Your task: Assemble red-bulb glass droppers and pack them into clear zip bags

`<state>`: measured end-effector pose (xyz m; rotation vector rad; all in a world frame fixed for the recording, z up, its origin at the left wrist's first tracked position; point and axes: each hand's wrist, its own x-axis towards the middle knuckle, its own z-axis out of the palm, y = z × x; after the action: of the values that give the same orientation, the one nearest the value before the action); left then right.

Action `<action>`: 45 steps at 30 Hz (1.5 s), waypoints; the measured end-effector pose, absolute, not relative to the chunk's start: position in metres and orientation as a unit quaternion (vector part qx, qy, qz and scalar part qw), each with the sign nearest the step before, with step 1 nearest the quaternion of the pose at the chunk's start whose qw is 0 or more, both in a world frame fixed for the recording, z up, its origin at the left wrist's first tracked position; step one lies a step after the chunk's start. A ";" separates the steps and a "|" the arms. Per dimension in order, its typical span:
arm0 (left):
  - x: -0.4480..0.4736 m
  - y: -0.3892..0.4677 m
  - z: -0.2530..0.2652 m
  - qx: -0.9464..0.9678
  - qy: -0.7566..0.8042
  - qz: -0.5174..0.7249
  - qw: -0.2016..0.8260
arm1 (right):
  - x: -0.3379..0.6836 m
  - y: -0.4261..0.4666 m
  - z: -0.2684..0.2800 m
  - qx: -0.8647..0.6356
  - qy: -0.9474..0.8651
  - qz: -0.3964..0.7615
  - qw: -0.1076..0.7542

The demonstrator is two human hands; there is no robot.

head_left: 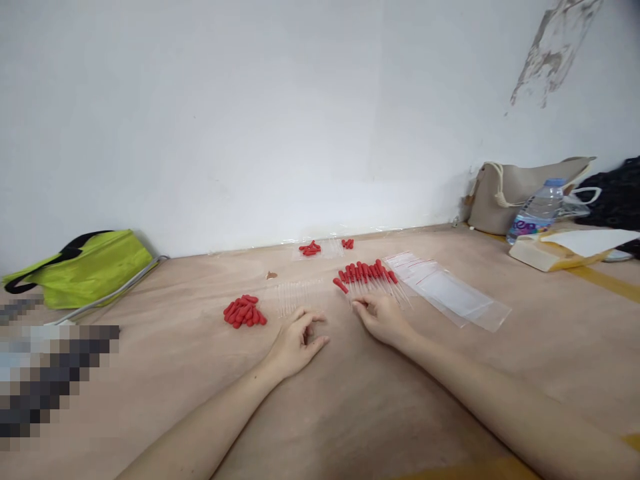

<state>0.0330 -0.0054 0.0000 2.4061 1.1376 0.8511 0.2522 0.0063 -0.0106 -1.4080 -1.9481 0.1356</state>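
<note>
My right hand (pixel 381 319) pinches the thin clear tube of a dropper with a red rubber bulb (pixel 341 285), its bulb pointing up and to the left. Just beyond lies a row of droppers with red bulbs (pixel 367 271), side by side. My left hand (pixel 299 341) rests on the table with fingers loosely bent and thumb apart, nothing visible in it. Its fingertips are close to a row of bare clear tubes (pixel 294 295). To the left of that hand is a pile of loose red rubber bulbs (pixel 245 312).
Clear zip bags (pixel 445 290) lie right of the droppers. Against the wall are bagged red bulbs (pixel 311 249). A yellow-green bag (pixel 95 267) sits left; a beige bag (pixel 523 193), a water bottle (pixel 537 213) and an open packet (pixel 560 250) stand right.
</note>
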 end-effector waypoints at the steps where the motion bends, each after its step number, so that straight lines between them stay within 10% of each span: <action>1: 0.034 -0.006 0.001 0.856 0.394 0.288 0.170 | 0.252 0.011 -0.008 -0.566 -0.740 0.055 0.360; 37: 0.036 -0.014 -0.003 0.892 0.347 0.271 0.100 | 0.185 0.064 0.011 -0.715 -0.673 0.026 0.187; 45: -0.030 0.047 0.045 0.723 0.611 0.322 -0.013 | 0.170 0.075 0.017 -0.735 -0.661 0.064 0.140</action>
<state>-0.0303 0.0470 0.0450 2.2893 1.9365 1.0205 0.1698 0.0750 0.0165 -2.1220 -1.9090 0.1858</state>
